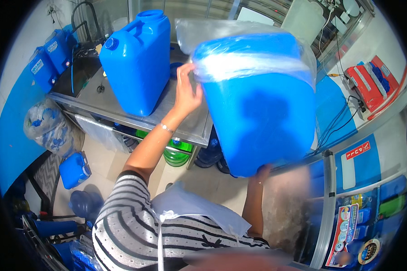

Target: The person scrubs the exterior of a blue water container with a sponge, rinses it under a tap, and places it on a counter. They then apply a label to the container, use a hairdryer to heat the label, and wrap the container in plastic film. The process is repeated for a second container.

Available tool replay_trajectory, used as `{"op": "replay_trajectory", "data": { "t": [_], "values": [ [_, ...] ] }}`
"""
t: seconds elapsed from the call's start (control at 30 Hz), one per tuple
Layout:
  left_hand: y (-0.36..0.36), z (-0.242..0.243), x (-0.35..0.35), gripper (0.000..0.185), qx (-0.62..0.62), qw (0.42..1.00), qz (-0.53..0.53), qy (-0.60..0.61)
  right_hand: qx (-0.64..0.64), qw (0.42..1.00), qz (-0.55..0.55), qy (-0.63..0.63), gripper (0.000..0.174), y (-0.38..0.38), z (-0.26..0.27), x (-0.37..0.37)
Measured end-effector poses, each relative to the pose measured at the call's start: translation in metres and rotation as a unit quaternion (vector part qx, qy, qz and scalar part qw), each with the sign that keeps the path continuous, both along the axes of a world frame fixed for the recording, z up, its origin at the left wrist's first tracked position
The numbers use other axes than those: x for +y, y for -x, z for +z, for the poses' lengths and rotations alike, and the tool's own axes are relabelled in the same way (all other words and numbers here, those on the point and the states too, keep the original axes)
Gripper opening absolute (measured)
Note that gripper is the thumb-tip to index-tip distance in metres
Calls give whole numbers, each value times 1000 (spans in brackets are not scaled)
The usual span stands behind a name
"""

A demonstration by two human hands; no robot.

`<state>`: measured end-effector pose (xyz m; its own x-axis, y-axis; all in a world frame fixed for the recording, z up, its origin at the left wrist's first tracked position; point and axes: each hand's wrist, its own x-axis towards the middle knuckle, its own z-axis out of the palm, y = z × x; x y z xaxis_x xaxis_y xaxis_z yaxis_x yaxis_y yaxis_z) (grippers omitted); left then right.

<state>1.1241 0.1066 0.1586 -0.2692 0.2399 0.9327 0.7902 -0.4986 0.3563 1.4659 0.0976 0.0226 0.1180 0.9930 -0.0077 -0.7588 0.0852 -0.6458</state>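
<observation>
A large blue plastic jerrycan (220,111) is held up, tilted, in front of me over the right end of the steel counter. Clear plastic film (247,64) wraps its upper part, and a loose flap sticks out beyond the jerrycan. My left hand (189,89) has its fingertips at the film on the left side of the jerrycan. Low down, my right hand (264,172) supports the jerrycan's bottom edge, with its fingers partly hidden. A second blue jerrycan (139,67) stands uncovered on the counter, left of my left hand, its small side cap screwed on.
The steel counter (118,101) has a sink basin (83,73) at its left. Beneath are a green water bottle (178,152) and dark blue bottles. A bulging clear bag (51,125), a small blue container (75,170) and a round bottle (84,203) lie left. A glass door (329,189) stands right.
</observation>
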Motion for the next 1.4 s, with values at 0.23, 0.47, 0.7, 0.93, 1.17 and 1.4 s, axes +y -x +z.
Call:
{"op": "replay_trajectory", "data": {
  "t": [0.23,0.47,0.7,0.93,1.17,1.4],
  "values": [
    [-30,-3,-18,15,103,988,-106,54,71,994,84,2,11,23,-4,-1],
    [-82,-46,-86,14,172,939,-158,253,163,981,108,5,28,27,5,-2],
    [-33,11,-24,84,-252,864,-407,154,19,997,-20,-71,5,39,20,-12],
    [-84,-70,-40,76,-340,771,-439,312,8,988,-58,-142,15,42,56,-16],
    [-107,-60,-53,69,-337,761,-436,341,-26,978,-147,-143,23,37,58,-7],
    [-94,60,-81,24,110,913,-150,364,-176,952,-192,-158,32,15,53,-14]
  ]
}}
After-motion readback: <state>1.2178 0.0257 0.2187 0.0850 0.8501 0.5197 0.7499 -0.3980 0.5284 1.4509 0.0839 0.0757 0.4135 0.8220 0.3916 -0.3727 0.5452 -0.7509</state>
